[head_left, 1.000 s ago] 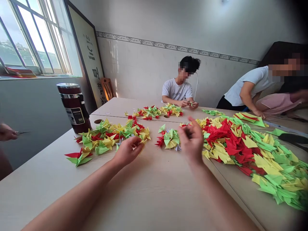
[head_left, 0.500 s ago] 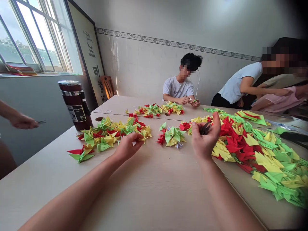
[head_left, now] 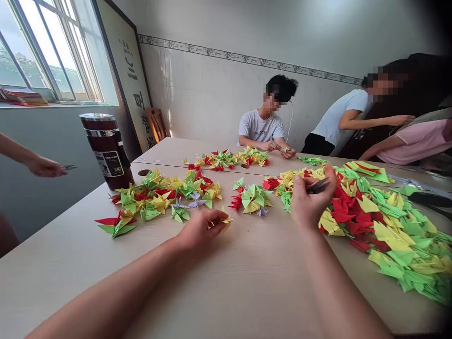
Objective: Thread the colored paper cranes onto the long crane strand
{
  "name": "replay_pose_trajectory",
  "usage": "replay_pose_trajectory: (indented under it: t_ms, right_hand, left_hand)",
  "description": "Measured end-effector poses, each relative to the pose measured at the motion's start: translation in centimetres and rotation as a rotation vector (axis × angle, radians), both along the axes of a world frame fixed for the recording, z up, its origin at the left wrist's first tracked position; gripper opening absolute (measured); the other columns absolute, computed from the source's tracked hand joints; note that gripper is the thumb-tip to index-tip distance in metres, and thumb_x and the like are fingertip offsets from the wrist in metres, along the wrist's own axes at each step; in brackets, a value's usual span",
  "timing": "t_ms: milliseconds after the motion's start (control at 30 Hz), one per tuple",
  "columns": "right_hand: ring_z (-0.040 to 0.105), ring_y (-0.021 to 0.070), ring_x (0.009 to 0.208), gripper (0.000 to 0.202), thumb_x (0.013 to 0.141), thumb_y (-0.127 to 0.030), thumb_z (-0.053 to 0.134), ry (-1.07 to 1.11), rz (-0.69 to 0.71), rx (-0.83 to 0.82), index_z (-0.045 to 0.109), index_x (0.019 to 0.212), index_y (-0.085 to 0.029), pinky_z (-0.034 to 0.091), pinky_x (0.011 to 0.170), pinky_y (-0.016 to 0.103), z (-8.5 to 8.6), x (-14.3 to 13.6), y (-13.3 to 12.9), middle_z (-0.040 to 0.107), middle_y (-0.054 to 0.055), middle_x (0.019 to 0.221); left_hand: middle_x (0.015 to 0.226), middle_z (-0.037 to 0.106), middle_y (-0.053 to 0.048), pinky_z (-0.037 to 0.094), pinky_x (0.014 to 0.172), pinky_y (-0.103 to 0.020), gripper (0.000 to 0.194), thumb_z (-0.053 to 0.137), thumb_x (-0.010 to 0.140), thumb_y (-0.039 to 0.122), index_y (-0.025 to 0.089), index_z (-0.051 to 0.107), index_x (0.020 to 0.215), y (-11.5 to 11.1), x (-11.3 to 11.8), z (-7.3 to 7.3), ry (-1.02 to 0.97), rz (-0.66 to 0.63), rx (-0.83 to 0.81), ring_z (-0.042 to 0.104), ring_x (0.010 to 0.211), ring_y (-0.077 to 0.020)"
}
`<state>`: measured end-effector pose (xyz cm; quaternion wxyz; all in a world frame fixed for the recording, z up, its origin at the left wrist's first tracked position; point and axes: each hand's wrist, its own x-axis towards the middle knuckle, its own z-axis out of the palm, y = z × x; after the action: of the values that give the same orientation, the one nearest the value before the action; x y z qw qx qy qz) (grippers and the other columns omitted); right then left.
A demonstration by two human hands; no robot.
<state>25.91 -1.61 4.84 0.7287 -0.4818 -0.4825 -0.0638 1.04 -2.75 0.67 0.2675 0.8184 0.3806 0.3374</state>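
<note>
The left hand (head_left: 201,229) pinches a yellow folded paper piece (head_left: 225,222) low over the desk (head_left: 226,278), the right hand (head_left: 310,200) closes on dark scissors (head_left: 318,187), finished cranes (head_left: 165,193) heaped beyond, flat folded papers (head_left: 388,226) still unworked alongside.

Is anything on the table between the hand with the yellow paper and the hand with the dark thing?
No. Only bare table lies between the left hand, pinching the yellow paper piece, and the right hand, gripping a thin dark tool.

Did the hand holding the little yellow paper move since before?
Yes. The left hand with the yellow paper piece slid right, away from the dark flask, toward the small paper pile.
</note>
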Motion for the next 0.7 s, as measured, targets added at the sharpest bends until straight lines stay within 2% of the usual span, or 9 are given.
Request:
replay_pose_trajectory:
  t_ms: [33,100,167,233,300,400,533,600,700]
  right_hand:
    - [0.048,0.0122,0.057,0.047,0.075,-0.035,0.059,0.024,0.070,-0.071,0.048,0.117,-0.016,0.044,0.056,0.027,-0.3,-0.7,0.0,0.050,-0.001,0.069]
    - [0.044,0.0103,0.051,0.034,0.074,-0.040,0.061,-0.009,0.392,-0.334,0.061,0.097,-0.016,0.041,0.048,0.024,-1.2,-2.6,-0.3,0.050,-0.001,0.063]
    - [0.045,0.0098,0.053,0.035,0.072,-0.043,0.063,-0.064,0.666,-0.513,0.064,0.094,-0.015,0.042,0.050,0.024,-2.1,-4.6,-0.6,0.051,-0.001,0.064]
    - [0.048,0.0102,0.058,0.037,0.068,-0.042,0.068,-0.119,0.795,-0.557,0.065,0.094,-0.016,0.043,0.055,0.025,-2.9,-6.2,-1.0,0.054,0.000,0.071]
    - [0.049,0.0105,0.062,0.031,0.067,-0.039,0.070,-0.195,0.824,-0.550,0.066,0.089,-0.017,0.043,0.057,0.024,-3.5,-7.1,-1.3,0.054,0.000,0.073]
    - [0.047,0.0103,0.061,0.015,0.072,-0.031,0.066,-0.318,0.796,-0.554,0.065,0.076,-0.017,0.040,0.056,0.023,-3.9,-7.7,-1.6,0.053,-0.001,0.068]
    - [0.045,0.0107,0.058,0.019,0.076,-0.030,0.059,-0.341,0.725,-0.514,0.056,0.063,-0.017,0.039,0.055,0.023,-3.8,-7.6,-1.5,0.050,-0.002,0.061]
    - [0.046,0.0114,0.059,0.022,0.076,-0.032,0.059,-0.281,0.647,-0.494,0.052,0.061,-0.018,0.040,0.057,0.023,-3.7,-7.3,-1.2,0.050,-0.002,0.062]
    - [0.051,0.0136,0.063,0.021,0.074,-0.035,0.057,-0.220,0.528,-0.522,0.053,0.065,-0.017,0.042,0.061,0.025,-3.9,-6.6,-0.6,0.056,0.001,0.067]
  left_hand:
    - [0.078,0.068,-0.004,0.045,0.055,-0.022,0.021,0.054,0.077,0.026,0.017,0.067,0.091,0.0,0.1,-0.1,-0.007,0.003,-0.009,0.057,0.060,-0.0116]
    - [0.076,0.067,-0.003,0.044,0.055,-0.022,0.021,0.054,0.077,0.027,0.017,0.066,0.090,0.0,0.2,-0.2,-0.026,0.020,-0.032,0.055,0.059,-0.0110]
    - [0.073,0.066,-0.003,0.043,0.054,-0.022,0.020,0.053,0.077,0.027,0.016,0.064,0.089,0.1,0.2,-0.3,-0.053,0.035,-0.049,0.053,0.058,-0.0105]
    - [0.068,0.063,-0.001,0.042,0.053,-0.021,0.018,0.053,0.077,0.027,0.015,0.062,0.086,0.2,0.1,-0.2,-0.082,0.033,-0.056,0.051,0.057,-0.0098]
    - [0.066,0.061,-0.001,0.041,0.052,-0.021,0.017,0.053,0.078,0.029,0.015,0.060,0.084,0.3,0.2,-0.1,-0.108,0.014,-0.060,0.050,0.056,-0.0093]
    - [0.064,0.058,0.000,0.040,0.051,-0.020,0.018,0.052,0.079,0.031,0.014,0.057,0.078,0.3,0.2,-0.1,-0.112,0.008,-0.049,0.049,0.055,-0.0090]
    - [0.068,0.059,-0.001,0.043,0.053,-0.022,0.018,0.050,0.081,0.030,0.015,0.057,0.085,0.6,-0.4,0.2,-0.058,0.036,0.063,0.053,0.060,-0.0110]
    - [0.080,0.062,-0.005,0.046,0.062,-0.025,0.021,0.050,0.081,0.028,0.015,0.059,0.093,1.2,-1.0,0.4,-0.014,0.121,0.191,0.057,0.072,-0.0147]
    - [0.093,0.062,-0.009,0.046,0.076,-0.033,0.022,0.048,0.081,0.025,0.017,0.065,0.093,2.5,-2.3,0.6,0.121,0.293,0.374,0.056,0.088,-0.0207]
